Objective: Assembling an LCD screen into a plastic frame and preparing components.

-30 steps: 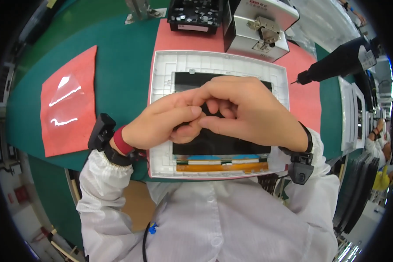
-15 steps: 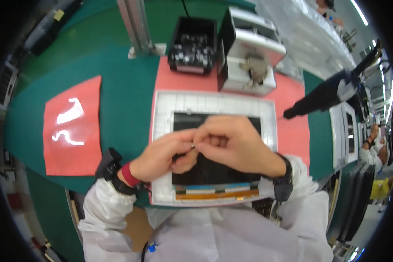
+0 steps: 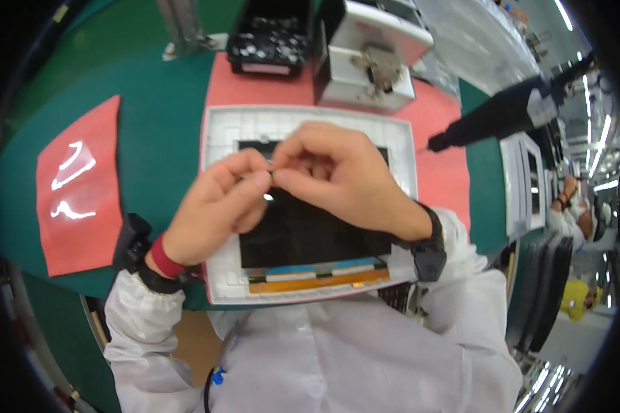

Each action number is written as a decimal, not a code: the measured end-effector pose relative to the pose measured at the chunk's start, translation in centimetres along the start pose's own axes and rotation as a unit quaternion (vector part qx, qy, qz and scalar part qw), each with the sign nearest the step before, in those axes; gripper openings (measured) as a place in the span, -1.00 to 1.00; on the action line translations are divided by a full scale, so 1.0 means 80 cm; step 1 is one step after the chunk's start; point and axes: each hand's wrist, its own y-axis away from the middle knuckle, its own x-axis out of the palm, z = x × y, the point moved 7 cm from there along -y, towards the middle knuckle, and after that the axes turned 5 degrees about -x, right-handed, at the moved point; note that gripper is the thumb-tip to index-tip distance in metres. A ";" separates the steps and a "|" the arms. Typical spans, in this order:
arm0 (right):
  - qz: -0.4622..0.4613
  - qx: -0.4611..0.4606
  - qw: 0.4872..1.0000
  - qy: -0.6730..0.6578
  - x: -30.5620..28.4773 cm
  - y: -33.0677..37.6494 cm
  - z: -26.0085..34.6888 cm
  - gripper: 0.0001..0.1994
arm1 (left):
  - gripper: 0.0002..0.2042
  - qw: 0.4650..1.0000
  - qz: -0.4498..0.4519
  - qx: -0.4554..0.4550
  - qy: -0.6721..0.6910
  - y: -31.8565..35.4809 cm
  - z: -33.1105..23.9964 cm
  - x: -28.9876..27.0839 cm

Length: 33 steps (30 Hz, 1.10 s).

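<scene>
Both hands meet above a white rectangular frame (image 3: pixel 222 272) that holds a dark display panel (image 3: pixel 310 237). My left hand (image 3: pixel 217 199) has thumb and forefinger pinched together at the panel's upper left. Close against it, my right hand (image 3: pixel 341 175) pinches too, its other fingers curled. Whatever sits between the fingertips is too small and covered to name. Along the panel's lower edge runs an orange ribbon strip (image 3: pixel 317 281) with blue and white pieces above it. The hands hide part of the panel and of the frame's upper side.
A black bin (image 3: pixel 269 34) of small shiny parts stands behind the frame, beside a white boxy device (image 3: pixel 365 76). A black electric screwdriver (image 3: pixel 492 118) hangs at the right. Red mats (image 3: pixel 83 189) lie on the green table (image 3: pixel 162 131). Another white frame (image 3: pixel 520 182) is farther right.
The whole view has shifted, so the table's things sit higher and more to the left. My hands have moved toward the frame's upper left, fingertips still together.
</scene>
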 end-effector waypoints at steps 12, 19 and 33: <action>-0.019 -0.083 0.996 0.026 -0.005 0.000 0.008 -0.92 | -0.91 0.998 -0.016 0.046 -0.037 -0.001 -0.007 0.000; 0.002 -0.070 0.995 0.065 -0.005 0.005 0.012 -0.88 | -0.91 0.999 -0.031 0.026 -0.027 0.003 -0.001 0.003; 0.002 -0.146 0.984 0.106 -0.003 0.002 0.030 -0.81 | -0.86 0.996 -0.041 0.007 -0.073 0.006 -0.008 -0.001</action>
